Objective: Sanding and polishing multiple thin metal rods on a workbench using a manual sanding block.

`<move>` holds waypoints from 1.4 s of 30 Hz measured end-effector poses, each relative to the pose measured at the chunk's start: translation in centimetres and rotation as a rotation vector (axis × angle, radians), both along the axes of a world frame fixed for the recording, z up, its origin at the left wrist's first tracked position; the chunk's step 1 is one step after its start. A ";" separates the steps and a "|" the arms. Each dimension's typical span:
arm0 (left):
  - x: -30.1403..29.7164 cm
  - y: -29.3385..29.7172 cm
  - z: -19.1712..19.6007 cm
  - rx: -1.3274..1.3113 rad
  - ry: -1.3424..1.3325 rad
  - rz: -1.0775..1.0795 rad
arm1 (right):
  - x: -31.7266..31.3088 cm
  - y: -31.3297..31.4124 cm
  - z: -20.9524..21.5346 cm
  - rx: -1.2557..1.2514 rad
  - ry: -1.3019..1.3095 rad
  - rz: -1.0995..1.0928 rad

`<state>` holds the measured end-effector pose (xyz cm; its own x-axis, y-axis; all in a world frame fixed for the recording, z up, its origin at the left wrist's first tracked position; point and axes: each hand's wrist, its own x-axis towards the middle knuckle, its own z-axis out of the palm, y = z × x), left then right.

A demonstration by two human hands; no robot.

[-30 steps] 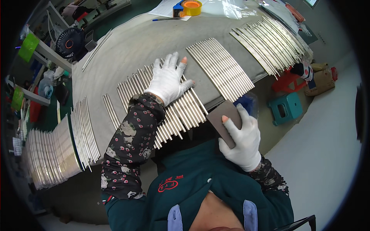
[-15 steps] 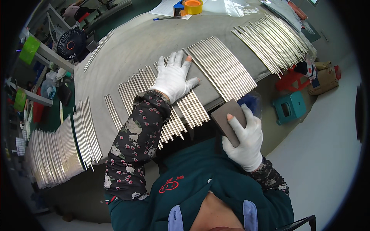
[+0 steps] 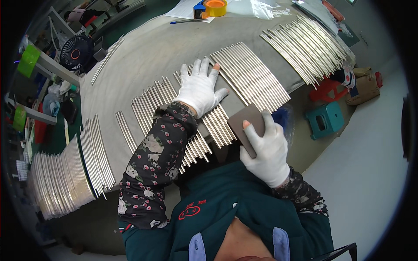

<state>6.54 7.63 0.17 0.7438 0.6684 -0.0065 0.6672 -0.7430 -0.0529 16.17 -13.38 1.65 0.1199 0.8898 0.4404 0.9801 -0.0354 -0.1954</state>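
My left hand [image 3: 198, 90], in a white glove with some bare fingertips, lies spread over a row of thin metal rods [image 3: 220, 126] on the grey table. Its fingers reach past the rods' far ends. In my right hand [image 3: 269, 152], gloved the same way, is a brownish-grey block [image 3: 246, 126], perhaps a sanding block. The hand grips it at the table's near edge, close to the near ends of the rods. Just beyond lies a neat group of rods [image 3: 250, 76]. Left of my arm are more rods [image 3: 150, 104] and a small set of rods [image 3: 125, 130].
A thick pile of rods [image 3: 305, 50] lies at the table's right end. Bundled rods [image 3: 61, 176] hang over the left end. Tape [image 3: 214, 8] and a pen [image 3: 187, 21] lie at the back. A teal stool [image 3: 324, 121] and a carton [image 3: 365, 89] stand right of the table [image 3: 143, 56].
My right hand has moved left with the block, toward the near ends of the rods under my left hand. My left hand has shifted slightly right and stays spread.
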 end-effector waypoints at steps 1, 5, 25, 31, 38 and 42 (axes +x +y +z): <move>-0.1 -0.2 0.0 -0.006 -0.008 0.005 | 0.3 -1.3 0.1 -0.047 0.025 0.021; 0.1 -0.4 0.1 -0.007 -0.005 0.004 | 0.1 -1.1 0.0 -0.018 -0.010 -0.007; -1.1 -0.2 0.9 -0.003 -0.184 -0.013 | 2.2 -4.7 -0.2 0.067 0.068 -0.069; -1.8 -0.1 0.0 0.000 -0.057 -0.012 | 1.7 -4.2 -0.1 0.073 0.084 -0.038; -1.5 -0.2 0.0 0.014 -0.089 -0.039 | 0.2 -0.2 -0.4 0.058 -0.020 -0.045; -1.8 -0.1 -0.2 -0.006 -0.069 -0.024 | 0.5 -0.3 0.1 -0.012 0.019 0.004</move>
